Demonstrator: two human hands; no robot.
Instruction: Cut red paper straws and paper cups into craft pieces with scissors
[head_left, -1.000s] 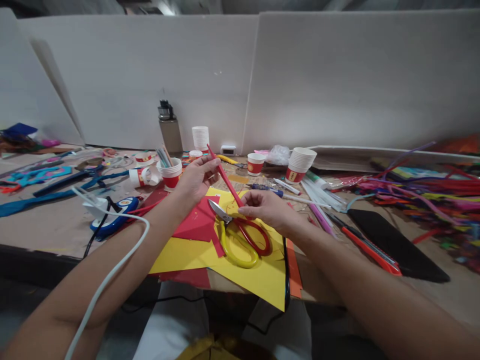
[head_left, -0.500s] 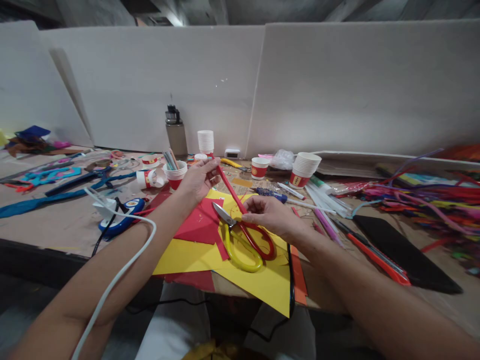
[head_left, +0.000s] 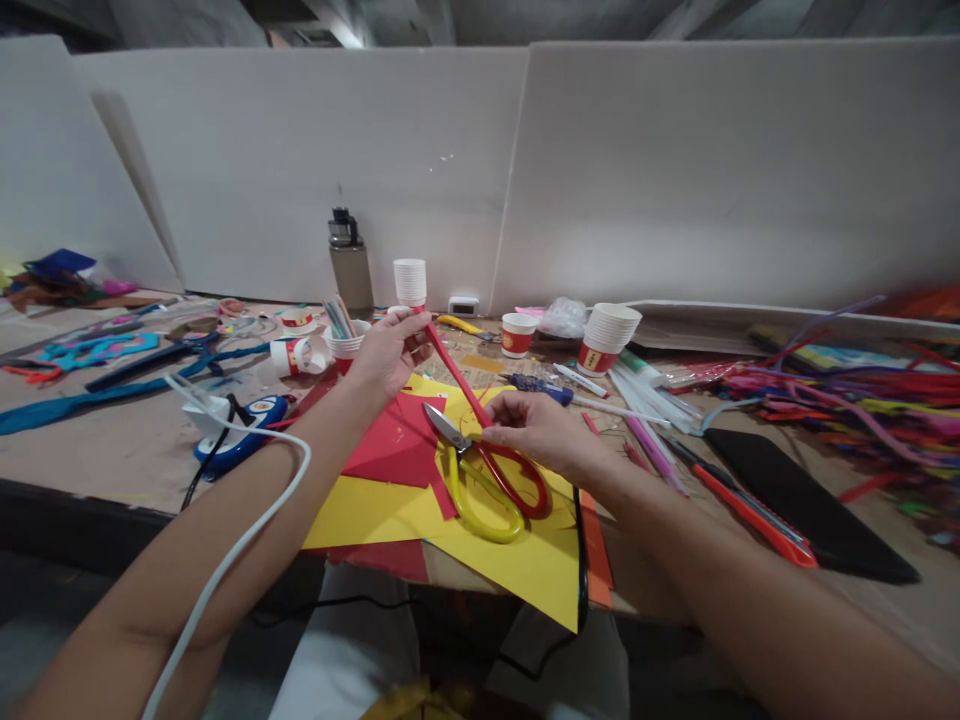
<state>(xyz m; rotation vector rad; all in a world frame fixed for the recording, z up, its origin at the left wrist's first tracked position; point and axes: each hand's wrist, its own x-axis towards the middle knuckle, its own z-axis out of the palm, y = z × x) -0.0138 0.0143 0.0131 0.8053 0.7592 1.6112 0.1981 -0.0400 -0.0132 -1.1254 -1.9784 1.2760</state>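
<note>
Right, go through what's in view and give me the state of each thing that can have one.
Red strip: pinched between the left hand and the right hand, slanting.
Scissors: lying over yellow paper, blades apparently closed.
Red utility knife: lying flat; blade position unclear.
Bottle: standing upright.
Toppled cup: on its side.
Single cup: upright.
Nearer cup stack: nested, rims up.
Cup of thin sticks: upright.

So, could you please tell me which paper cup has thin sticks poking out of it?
The cup partly behind the left hand; sticks rise from it, while none show in the other cups.
</note>
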